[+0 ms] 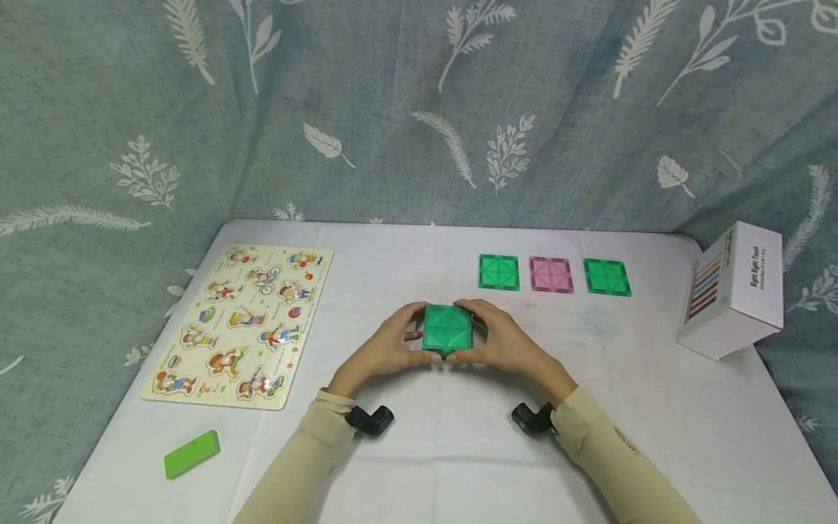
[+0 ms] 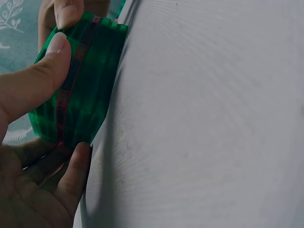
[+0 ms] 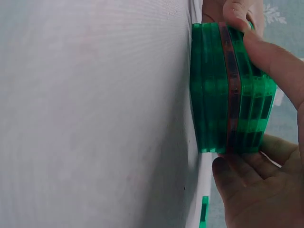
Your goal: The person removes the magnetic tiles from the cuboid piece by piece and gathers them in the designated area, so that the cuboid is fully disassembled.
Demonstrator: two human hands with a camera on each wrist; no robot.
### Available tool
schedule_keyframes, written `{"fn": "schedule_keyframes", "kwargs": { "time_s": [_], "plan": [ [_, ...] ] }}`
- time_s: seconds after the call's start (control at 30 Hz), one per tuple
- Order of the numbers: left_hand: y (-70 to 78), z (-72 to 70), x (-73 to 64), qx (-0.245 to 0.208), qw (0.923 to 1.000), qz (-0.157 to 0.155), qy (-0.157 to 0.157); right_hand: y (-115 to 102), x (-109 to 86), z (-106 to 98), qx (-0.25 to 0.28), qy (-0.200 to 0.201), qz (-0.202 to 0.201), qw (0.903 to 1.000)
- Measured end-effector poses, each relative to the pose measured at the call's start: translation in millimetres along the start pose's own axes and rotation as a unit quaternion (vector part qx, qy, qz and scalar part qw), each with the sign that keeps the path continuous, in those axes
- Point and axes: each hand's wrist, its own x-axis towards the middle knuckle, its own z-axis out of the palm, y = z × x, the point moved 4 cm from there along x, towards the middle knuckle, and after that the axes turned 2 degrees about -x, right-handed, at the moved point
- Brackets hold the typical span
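Observation:
A stack of square magnetic tiles [image 1: 448, 329] sits at the middle of the table. It is green, and both wrist views show one pinkish-red layer among the green ones. From the left side my left hand [image 1: 390, 340] grips it, thumb on the near face and fingers around the side. My right hand [image 1: 503, 339] holds the opposite side the same way, the two thumbs close together on the near side. In the right wrist view the stack [image 3: 213, 90] appears to rest on the white cloth. Its far side is hidden in the wrist views.
Behind and to the right lie a green tile [image 1: 499, 272], a pink tile [image 1: 551, 275] and another green tile [image 1: 607, 277] in a row. A white box [image 1: 736, 291] stands at the right edge. On the left are a picture puzzle board [image 1: 238, 327] and a green block [image 1: 192, 455].

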Motion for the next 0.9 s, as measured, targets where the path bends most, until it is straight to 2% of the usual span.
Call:
{"fn": "schedule_keyframes", "kwargs": {
  "time_s": [0.4,0.63,0.9],
  "plan": [
    [-0.9,-1.1,1.0,0.003,1.0,0.004,-0.006,2.8,2.7,0.7,-0.011,0.029,0.007,0.9995],
    [-1.7,-0.5,2.6,0.004,0.9998,0.014,-0.01,6.9,3.4,2.5,0.011,0.032,0.024,0.9991],
    [-1.8,-0.4,1.3,0.009,0.9998,0.009,-0.012,11.6,3.5,7.1,0.042,0.064,0.017,0.9969]
  ]
}}
